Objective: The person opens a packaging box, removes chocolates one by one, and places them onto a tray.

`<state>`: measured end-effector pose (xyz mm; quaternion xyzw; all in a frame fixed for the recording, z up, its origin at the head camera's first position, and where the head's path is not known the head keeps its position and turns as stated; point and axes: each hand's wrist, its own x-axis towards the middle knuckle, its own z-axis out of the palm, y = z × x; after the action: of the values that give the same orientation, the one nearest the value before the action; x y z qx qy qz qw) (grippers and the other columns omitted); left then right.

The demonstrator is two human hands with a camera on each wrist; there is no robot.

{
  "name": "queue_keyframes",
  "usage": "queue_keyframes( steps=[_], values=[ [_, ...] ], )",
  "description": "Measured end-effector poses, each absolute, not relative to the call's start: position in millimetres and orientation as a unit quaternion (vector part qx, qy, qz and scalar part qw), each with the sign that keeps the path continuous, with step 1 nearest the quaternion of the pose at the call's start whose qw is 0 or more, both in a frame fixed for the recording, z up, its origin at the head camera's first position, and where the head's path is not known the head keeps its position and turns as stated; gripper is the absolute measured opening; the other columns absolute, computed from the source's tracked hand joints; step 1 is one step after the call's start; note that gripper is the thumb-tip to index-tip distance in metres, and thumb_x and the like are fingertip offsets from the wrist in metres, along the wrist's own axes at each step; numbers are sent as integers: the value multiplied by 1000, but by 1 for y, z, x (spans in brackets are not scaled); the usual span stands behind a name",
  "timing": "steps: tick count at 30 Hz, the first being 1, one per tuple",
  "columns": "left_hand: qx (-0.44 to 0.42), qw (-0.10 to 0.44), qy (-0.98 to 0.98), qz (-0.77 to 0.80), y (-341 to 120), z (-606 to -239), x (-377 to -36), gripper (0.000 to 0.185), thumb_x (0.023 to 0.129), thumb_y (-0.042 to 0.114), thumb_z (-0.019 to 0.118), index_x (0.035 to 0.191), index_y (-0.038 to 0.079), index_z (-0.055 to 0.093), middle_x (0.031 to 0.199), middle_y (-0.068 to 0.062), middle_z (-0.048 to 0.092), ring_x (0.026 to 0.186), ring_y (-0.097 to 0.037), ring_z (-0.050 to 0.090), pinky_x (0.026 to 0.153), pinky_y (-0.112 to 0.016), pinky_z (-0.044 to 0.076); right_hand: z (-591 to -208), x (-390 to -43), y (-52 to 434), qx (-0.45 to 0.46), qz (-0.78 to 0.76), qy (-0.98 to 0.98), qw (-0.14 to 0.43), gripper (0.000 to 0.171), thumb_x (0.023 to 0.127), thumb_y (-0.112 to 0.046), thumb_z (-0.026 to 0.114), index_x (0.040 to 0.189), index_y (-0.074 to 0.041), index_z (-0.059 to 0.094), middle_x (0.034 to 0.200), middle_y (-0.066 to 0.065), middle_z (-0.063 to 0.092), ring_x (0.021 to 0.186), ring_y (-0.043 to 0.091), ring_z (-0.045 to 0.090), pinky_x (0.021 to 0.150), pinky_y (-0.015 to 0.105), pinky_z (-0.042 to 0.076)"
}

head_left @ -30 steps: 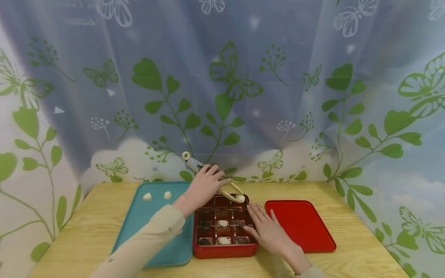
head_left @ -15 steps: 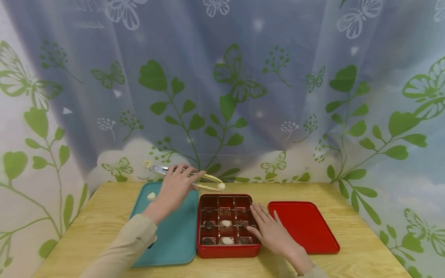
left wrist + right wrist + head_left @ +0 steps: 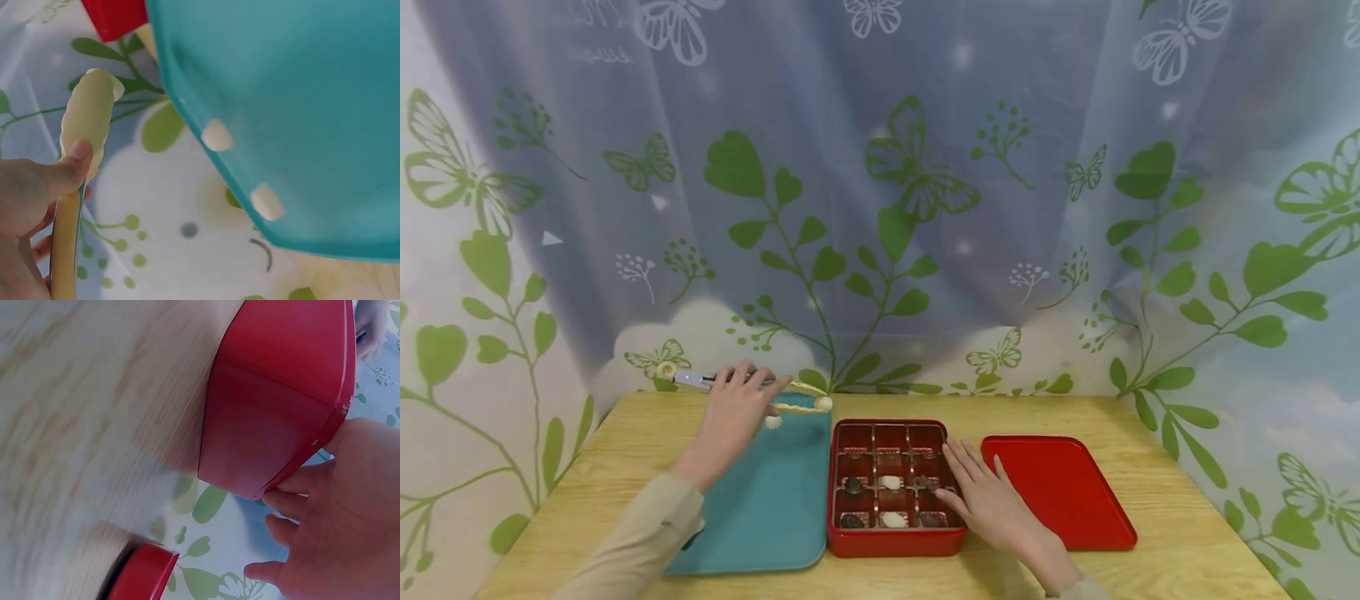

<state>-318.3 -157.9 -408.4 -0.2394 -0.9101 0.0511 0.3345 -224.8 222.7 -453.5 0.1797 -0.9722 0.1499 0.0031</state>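
My left hand (image 3: 730, 425) grips a pair of yellow-edged tongs (image 3: 87, 119), held sideways above the back of the teal tray. A small round white chocolate (image 3: 823, 404) sits between the tong tips. Below, two more white chocolates (image 3: 217, 135) lie on the tray in the left wrist view; in the head view one shows past the hand. My right hand (image 3: 996, 504) rests on the right rim of a red box (image 3: 895, 543), fingers straight. Inside the box, dark and white chocolates fill the front and middle rows of the divided insert (image 3: 890, 435); no pieces show in the back row.
The teal tray (image 3: 767, 517) stands left of the box, close to its side. A flat red lid (image 3: 1060, 492) lies to the right. All sit on a wooden table (image 3: 640, 429), backed by a curtain (image 3: 970, 292) with butterflies and leaves.
My left hand has carried the tongs and white chocolate leftward from above the box's back right corner to above the tray's back edge. The right hand has stayed on the rim.
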Motion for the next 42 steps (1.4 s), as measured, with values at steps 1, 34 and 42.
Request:
queue_keyframes(
  steps=[1, 34, 42],
  values=[
    [-239, 328, -912, 57, -159, -410, -320, 51, 78, 31, 84, 127, 23, 71, 111, -4, 67, 107, -29, 57, 89, -46, 48, -454, -225, 223, 179, 150, -972, 4, 74, 105, -49, 48, 160, -5, 27, 167, 14, 22, 154, 37, 17, 118, 69, 14],
    [-219, 315, -922, 58, -177, -426, -310, 57, 78, 30, 84, 131, 19, 69, 113, -8, 66, 106, -32, 56, 84, -48, 47, -452, -224, 224, 177, 148, -973, 0, 74, 105, -49, 47, 161, -5, 27, 167, 14, 21, 154, 36, 17, 118, 69, 15],
    [-230, 312, -919, 70, -182, -416, -283, 62, 77, 30, 84, 135, 22, 66, 116, -5, 65, 112, -31, 55, 91, -48, 46, -451, -223, 222, 179, 155, -971, 2, 73, 105, -48, 48, 160, -5, 27, 167, 14, 21, 154, 36, 16, 118, 69, 13]
  ],
)
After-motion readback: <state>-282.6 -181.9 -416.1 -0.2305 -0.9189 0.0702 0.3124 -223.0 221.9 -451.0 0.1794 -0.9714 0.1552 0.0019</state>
